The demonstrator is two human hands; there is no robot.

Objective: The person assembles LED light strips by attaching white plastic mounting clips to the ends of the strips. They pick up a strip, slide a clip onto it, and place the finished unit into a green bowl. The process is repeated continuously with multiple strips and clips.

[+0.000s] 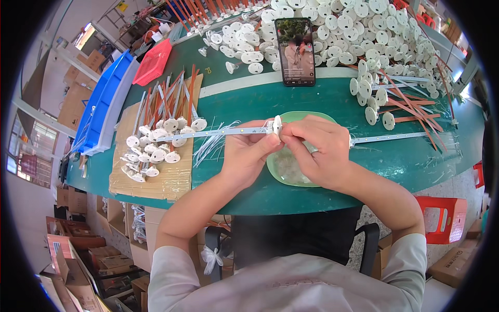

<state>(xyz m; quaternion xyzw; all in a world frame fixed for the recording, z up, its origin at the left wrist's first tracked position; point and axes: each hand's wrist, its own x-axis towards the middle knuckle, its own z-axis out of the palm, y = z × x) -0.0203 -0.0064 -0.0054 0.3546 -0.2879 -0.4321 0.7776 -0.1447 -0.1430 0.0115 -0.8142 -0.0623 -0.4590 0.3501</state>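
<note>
My left hand [243,158] is closed on an LED strip [218,132], a narrow light-blue bar with small yellow lamps that reaches out to the left. At its inner end stands a white round cap [277,125], turned edge-on between my thumb and fingers. My right hand [323,148] pinches close against the cap's right face. What its fingertips hold, if anything, is too small to tell. Under both hands lies a light-green shallow bowl [296,181] with pale, clear-looking bits in it. Another LED strip [390,138] lies on the table, partly behind my right hand.
Capped strips [156,143] lie piled on cardboard [122,174] at left, near thin white offcuts [213,143]. A blue bin [106,96] and red basket [153,62] stand beyond. A phone [296,65] stands before heaped white caps [358,26]; more strips [410,104] lie right.
</note>
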